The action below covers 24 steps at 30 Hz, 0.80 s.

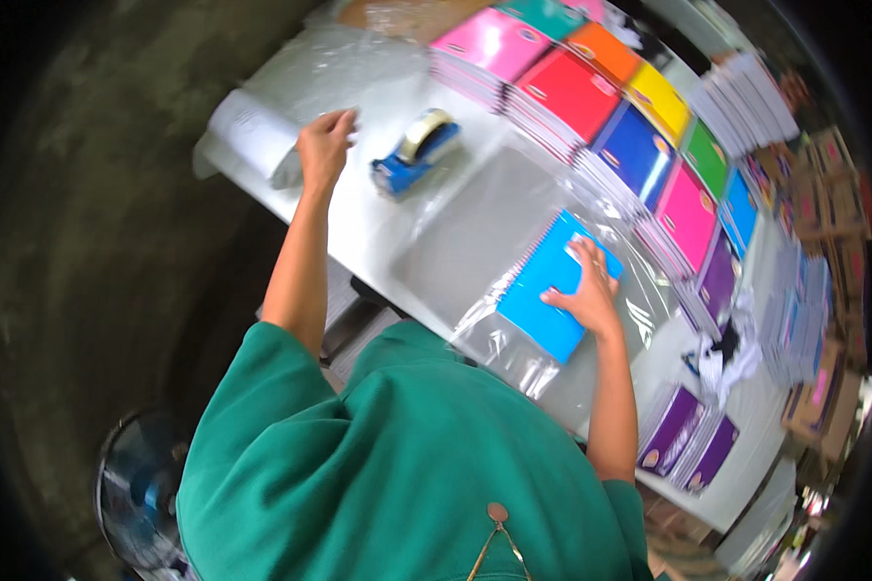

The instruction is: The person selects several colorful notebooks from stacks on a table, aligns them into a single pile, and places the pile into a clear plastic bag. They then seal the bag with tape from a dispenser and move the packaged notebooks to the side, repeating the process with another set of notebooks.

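Note:
My left hand (327, 145) is raised over the table's left part, thumb and fingertips drawn together. Whatever is between them, if anything, is too small and blurred to tell. Just left of it lies a white rolled or curled sheaf of paper (252, 136). To its right stands a blue tape dispenser (412, 160) with a roll of tape. My right hand (588, 286) rests on a bright blue spiral notebook (547, 310), thumb spread away from the fingers. A small white patch on the cover shows by the fingertips. Clear plastic film (499, 353) lies under and around the notebook.
Stacks of spiral notebooks in many colours, such as a red stack (564, 92), line the table's (358, 257) far right side. Purple notebooks (683, 441) lie at the near right corner. Cardboard boxes (824, 397) stand beyond; a fan (140, 494) is at lower left.

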Each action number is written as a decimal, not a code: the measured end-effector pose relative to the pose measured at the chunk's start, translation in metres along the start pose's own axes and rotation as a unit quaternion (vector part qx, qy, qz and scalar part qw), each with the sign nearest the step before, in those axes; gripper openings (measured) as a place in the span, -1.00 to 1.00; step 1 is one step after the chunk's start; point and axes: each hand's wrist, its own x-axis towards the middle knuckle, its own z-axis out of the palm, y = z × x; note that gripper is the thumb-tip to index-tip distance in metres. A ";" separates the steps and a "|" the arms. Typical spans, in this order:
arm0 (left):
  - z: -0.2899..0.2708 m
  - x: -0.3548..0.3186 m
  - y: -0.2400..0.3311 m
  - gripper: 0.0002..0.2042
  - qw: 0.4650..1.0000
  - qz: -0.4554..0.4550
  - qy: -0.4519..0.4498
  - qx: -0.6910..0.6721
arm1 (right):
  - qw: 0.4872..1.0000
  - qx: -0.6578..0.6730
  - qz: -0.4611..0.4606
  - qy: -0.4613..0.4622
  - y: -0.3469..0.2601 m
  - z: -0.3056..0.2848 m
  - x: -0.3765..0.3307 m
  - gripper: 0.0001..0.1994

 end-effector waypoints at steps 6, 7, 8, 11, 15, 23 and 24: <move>0.158 -0.131 0.132 -0.65 0.754 0.114 -0.631 0.142 | 0.999 -0.020 0.042 0.025 -0.002 -0.002 -0.003 0.00; 0.171 -0.139 0.128 -0.63 0.728 0.137 -0.635 0.221 | 0.999 -0.019 0.036 0.020 -0.004 -0.002 -0.001 0.00; 0.182 -0.144 0.125 -0.60 0.696 0.162 -0.633 0.297 | 0.999 -0.021 0.031 0.017 -0.006 -0.003 0.000 0.00; 0.193 -0.138 0.145 -0.53 0.572 0.217 -0.642 0.463 | 0.999 -0.022 0.039 -0.003 -0.007 -0.008 -0.001 0.01; 0.194 -0.094 0.121 -0.42 0.407 0.378 -0.613 0.562 | 0.997 -0.026 0.042 0.066 0.002 -0.001 -0.008 0.07; 0.167 -0.187 0.029 -0.25 0.838 0.046 -0.536 0.094 | 0.934 0.193 0.244 0.179 0.061 0.062 -0.048 -0.15; 0.165 -0.195 0.023 -0.22 0.856 0.026 -0.516 0.013 | 0.921 0.251 0.219 0.201 0.057 0.059 -0.052 -0.19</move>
